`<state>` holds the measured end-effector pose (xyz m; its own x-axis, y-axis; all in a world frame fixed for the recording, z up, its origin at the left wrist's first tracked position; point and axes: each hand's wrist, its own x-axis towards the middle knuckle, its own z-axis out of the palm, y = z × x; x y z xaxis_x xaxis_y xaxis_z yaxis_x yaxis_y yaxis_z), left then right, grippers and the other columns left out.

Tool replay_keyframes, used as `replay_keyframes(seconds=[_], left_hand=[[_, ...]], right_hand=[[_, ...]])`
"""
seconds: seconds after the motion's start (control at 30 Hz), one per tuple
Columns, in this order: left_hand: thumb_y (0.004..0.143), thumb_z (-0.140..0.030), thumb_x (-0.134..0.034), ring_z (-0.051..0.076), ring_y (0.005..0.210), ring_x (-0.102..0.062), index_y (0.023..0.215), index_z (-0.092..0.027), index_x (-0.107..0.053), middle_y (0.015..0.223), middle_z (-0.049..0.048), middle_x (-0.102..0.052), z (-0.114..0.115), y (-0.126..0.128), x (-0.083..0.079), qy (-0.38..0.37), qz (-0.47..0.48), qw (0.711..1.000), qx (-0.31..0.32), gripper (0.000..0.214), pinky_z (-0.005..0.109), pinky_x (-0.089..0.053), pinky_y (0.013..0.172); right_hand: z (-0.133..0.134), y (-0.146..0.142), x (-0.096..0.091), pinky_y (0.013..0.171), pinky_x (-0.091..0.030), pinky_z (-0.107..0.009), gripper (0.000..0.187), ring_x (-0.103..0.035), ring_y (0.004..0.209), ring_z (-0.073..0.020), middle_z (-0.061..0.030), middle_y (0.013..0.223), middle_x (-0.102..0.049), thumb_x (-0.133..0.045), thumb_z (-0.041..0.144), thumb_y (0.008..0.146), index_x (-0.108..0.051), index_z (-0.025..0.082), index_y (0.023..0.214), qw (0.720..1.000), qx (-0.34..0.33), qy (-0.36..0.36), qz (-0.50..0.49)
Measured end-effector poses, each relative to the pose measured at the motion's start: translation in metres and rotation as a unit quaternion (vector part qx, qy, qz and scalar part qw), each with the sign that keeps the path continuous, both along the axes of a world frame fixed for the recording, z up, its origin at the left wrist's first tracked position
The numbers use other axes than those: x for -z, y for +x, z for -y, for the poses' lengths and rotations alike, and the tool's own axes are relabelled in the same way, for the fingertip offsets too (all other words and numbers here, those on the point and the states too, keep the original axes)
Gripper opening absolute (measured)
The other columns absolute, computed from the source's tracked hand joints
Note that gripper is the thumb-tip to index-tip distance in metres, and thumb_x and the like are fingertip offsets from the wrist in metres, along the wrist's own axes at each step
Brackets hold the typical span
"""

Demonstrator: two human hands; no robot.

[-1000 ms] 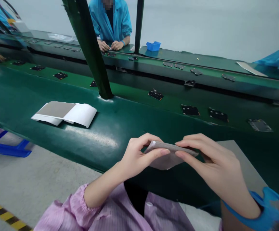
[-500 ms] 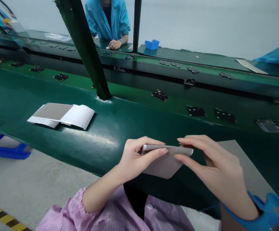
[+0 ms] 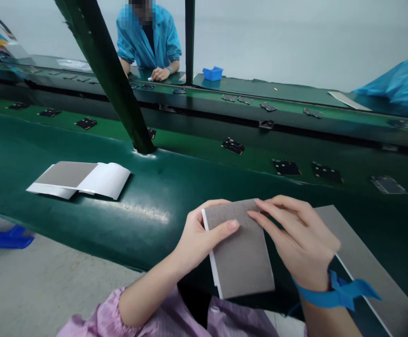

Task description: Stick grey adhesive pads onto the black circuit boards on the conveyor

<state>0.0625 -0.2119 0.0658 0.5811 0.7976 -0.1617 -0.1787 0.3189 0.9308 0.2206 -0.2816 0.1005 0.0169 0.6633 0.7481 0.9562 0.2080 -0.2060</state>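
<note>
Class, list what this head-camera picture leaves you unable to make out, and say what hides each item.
1. Head view: underside of the grey pad, hidden by its own top face and the left hand.
2. Right hand: thumb out of sight, so its grip is unclear.
3. Flat grey sheet: cut off at the frame's lower right corner.
4. Dark parts on the belt: too small for detail.

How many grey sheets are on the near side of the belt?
3. The held pad, between left hand and right hand; the left sheet, beside white paper; the right sheet, by the right wrist. Others may be hidden.
</note>
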Motion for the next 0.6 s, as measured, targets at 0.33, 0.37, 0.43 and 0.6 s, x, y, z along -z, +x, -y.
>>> replay_keyframes(seconds=[0.33,0.37,0.43,0.6], left_hand=[[0.075,-0.034,-0.072,0.017,0.079,-0.064,0.093,-0.019,-0.070,0.092,0.0057,-0.071,-0.006,0.009,-0.001,0.099,-0.046,0.994,-0.012,0.023,0.025,-0.052,0.066],[0.075,-0.035,-0.072,0.016,0.077,-0.064,0.093,-0.019,-0.070,0.091,0.0056,-0.071,-0.005,0.009,-0.001,0.093,-0.047,0.994,-0.013,0.024,0.025,-0.052,0.065],[0.075,-0.036,-0.072,0.016,0.075,-0.064,0.094,-0.018,-0.070,0.089,0.0053,-0.071,-0.004,0.010,0.000,0.081,-0.050,0.995,-0.016,0.026,0.025,-0.051,0.063],[0.075,-0.037,-0.071,0.015,0.073,-0.063,0.093,-0.018,-0.069,0.087,0.0050,-0.070,-0.003,0.011,0.000,0.074,-0.061,0.995,-0.027,0.026,0.024,-0.050,0.061]], right_hand=[[-0.003,0.007,0.015,0.068,-0.061,-0.031,0.017,-0.067,0.074,-0.0172,-0.0053,0.092,-0.063,-0.062,0.017,0.086,-0.071,0.022,0.099,0.999,0.020,0.005,-0.040],[-0.003,0.006,0.016,0.067,-0.061,-0.031,0.018,-0.067,0.075,-0.0175,-0.0051,0.091,-0.063,-0.062,0.016,0.086,-0.071,0.023,0.100,0.999,0.025,0.010,-0.043],[-0.005,0.004,0.018,0.066,-0.061,-0.030,0.020,-0.067,0.076,-0.0173,-0.0043,0.090,-0.064,-0.064,0.014,0.084,-0.071,0.023,0.101,0.998,0.026,0.024,-0.049],[-0.008,0.003,0.023,0.066,-0.061,-0.028,0.023,-0.067,0.076,-0.0165,-0.0028,0.089,-0.066,-0.067,0.010,0.081,-0.072,0.022,0.100,0.996,0.016,0.043,-0.077]])
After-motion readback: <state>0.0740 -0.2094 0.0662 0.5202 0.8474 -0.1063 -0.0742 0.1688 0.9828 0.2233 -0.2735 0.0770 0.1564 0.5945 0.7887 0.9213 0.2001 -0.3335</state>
